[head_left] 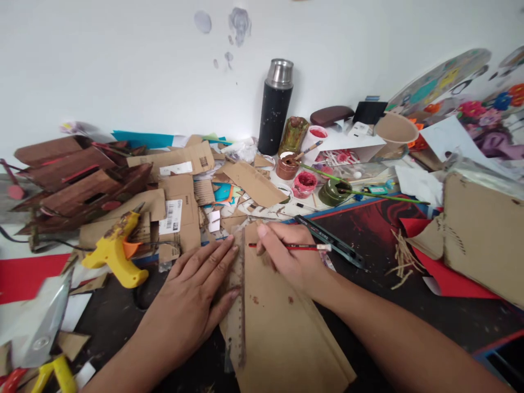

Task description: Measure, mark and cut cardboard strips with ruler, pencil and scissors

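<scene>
A long piece of brown cardboard [282,333] lies on the dark mat in front of me. Along its left side rests a clear ruler [236,327] with marks on its edge. My left hand [200,289] lies flat with fingers stretched out, its fingertips pressing on the ruler. My right hand [292,256] pinches a red and black pencil [303,247], its white end pointing right. The pencil's tip is near the ruler's edge, towards the far end of the cardboard. Just beyond my right hand lies a dark box cutter [331,243].
A yellow glue gun [117,251] and scissors [49,327] lie to the left, below brown cardboard models [85,180]. Cardboard scraps [254,183], open paint pots [304,184] and a black thermos [276,109] stand along the wall. At right is a large cardboard piece [485,234].
</scene>
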A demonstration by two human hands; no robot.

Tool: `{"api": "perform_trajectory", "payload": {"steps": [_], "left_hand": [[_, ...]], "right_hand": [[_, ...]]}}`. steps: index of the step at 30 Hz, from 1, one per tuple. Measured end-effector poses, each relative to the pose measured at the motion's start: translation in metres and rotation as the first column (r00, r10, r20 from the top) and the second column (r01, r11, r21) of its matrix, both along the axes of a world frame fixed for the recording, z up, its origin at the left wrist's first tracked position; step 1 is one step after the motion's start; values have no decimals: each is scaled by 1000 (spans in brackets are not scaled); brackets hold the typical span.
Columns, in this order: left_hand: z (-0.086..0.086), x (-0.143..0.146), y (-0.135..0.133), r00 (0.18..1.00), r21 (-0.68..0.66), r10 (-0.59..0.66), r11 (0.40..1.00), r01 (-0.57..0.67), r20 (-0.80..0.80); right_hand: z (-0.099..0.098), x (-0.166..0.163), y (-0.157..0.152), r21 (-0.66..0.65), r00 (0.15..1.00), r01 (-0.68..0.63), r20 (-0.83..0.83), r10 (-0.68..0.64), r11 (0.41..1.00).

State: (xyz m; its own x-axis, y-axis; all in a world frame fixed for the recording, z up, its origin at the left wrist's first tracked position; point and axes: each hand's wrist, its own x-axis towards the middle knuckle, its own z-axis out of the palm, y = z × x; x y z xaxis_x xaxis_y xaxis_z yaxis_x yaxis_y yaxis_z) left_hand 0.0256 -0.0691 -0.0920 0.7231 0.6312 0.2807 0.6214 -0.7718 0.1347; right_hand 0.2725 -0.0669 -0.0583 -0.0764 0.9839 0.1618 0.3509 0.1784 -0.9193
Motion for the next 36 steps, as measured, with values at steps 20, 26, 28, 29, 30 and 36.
{"api": "perform_trajectory", "payload": {"steps": [20,26,28,29,30,36], "left_hand": [[12,5,-10,996,207,16,978,2,-86],[24,7,-24,989,68,-84,993,92,-119],[31,12,-33,981,-62,-133,990,125,-140],[34,15,-39,976,-133,-163,981,144,-147],[36,19,-44,969,-195,-193,967,162,-155],[35,35,-59,927,-311,-258,935,169,-272]], "right_hand": [[-27,-4,11,-121,957,89,-263,-119,989],[-30,-5,13,-97,963,86,-248,-107,992],[-31,-5,14,-91,966,82,-239,-102,992],[-32,-5,14,-87,968,80,-233,-99,993],[-33,-5,14,-83,969,78,-228,-95,994],[-37,-5,15,-75,971,76,-219,-91,994]]}}
